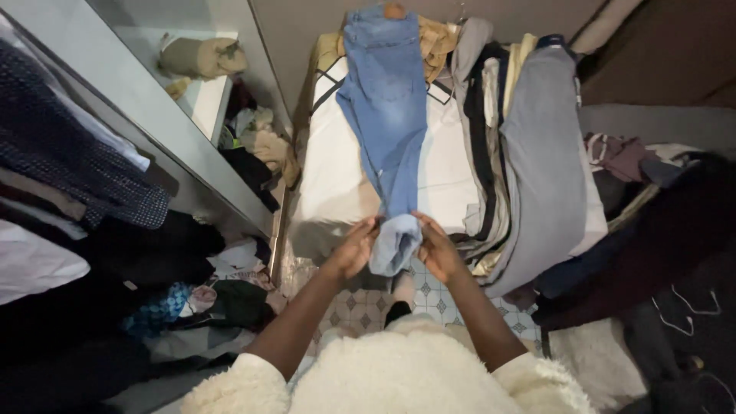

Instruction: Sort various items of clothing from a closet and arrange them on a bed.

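Left hand (pixel 354 249): my grip is closed on the left side of the rolled hem of the jeans (pixel 387 115); the fingers curl around the cloth.
Right hand (pixel 438 249): my grip is closed on the right side of the same rolled hem, thumb on top.
Jeans: light blue, lying long on the white bed (pixel 337 176), the waist at the far end, the legs together and coming toward me. The lower end is folded up into a small roll between my two hands, at the near edge of the bed.
Bed: white sheet with a dark line near the far end. The jeans lie about in the middle of it.
Pile of clothes (pixel 529 153): on the right part of the bed, just beside the jeans; grey, black and cream pieces lie over each other and hang down over the near edge.
Beige cloth (pixel 437 38): at the far end of the bed, partly under the waist of the jeans.
Sleeves (pixel 406 376): I wear a white fluffy top; both forearms are bare.
Floor (pixel 360 307): tiles with a small diamond pattern, under my arms.
Left side: a mirror door (pixel 153 100), dark clothes hanging (pixel 77 153), and a heap of mixed clothes (pixel 207 299) on the floor.
Right side: dark clothes (pixel 652 230) and white hangers (pixel 690 307) low in the corner.
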